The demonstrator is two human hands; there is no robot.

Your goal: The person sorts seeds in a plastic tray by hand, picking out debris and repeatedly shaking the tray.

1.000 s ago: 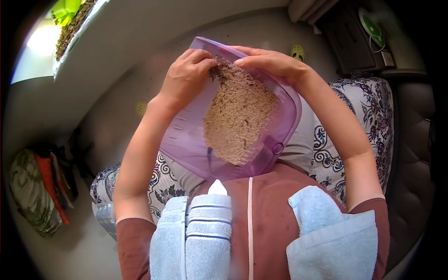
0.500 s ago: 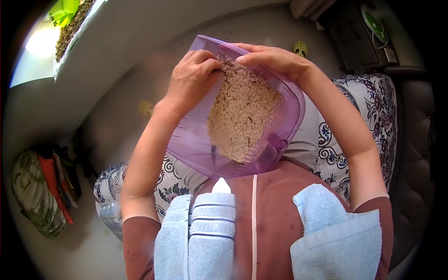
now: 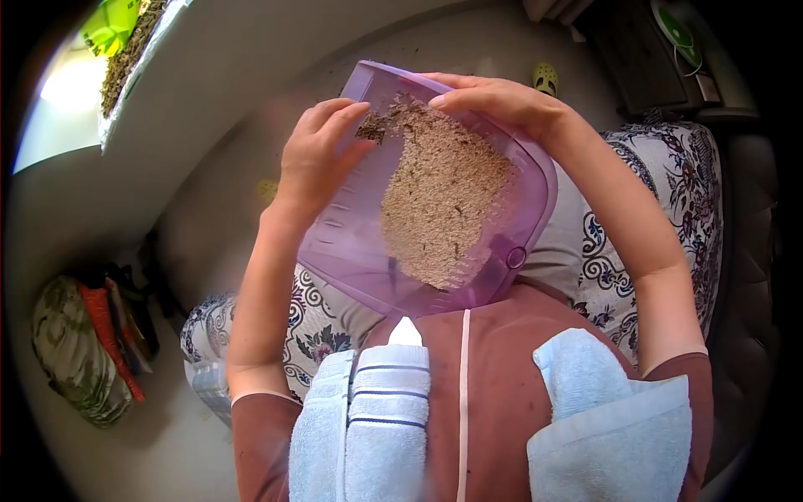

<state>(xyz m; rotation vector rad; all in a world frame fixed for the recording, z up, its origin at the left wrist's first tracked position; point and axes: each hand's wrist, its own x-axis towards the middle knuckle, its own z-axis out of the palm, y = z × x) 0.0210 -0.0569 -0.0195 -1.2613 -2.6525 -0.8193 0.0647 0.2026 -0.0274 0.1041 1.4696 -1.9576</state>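
A translucent purple plastic tray [image 3: 351, 243], with slots along its sides, is tilted over my lap. Pale grain-like bits [image 3: 443, 192] cover much of its floor, with darker flecks scattered among them. My right hand [image 3: 493, 102] grips the far rim, thumb on the inside and the fingers mostly hidden behind. At the tray's left side, my left hand [image 3: 322, 151] has thumb and fingers apart. A small clump of dark bits [image 3: 370, 127] sits right by its fingertips; whether they touch it I cannot tell.
Patterned fabric [image 3: 661, 184] covers the seat beneath me. A sill with dark dried material [image 3: 125, 67] and a green container [image 3: 109, 32] is at upper left. A camouflage bag [image 3: 71, 343] lies on the floor at left. A yellow-green clog [image 3: 545, 79] lies beyond the tray.
My left hand has moved left from the heap's upper end, and its fingers have spread. A dark clump now shows beside them, apart from the pale bits. The right hand keeps its grip.
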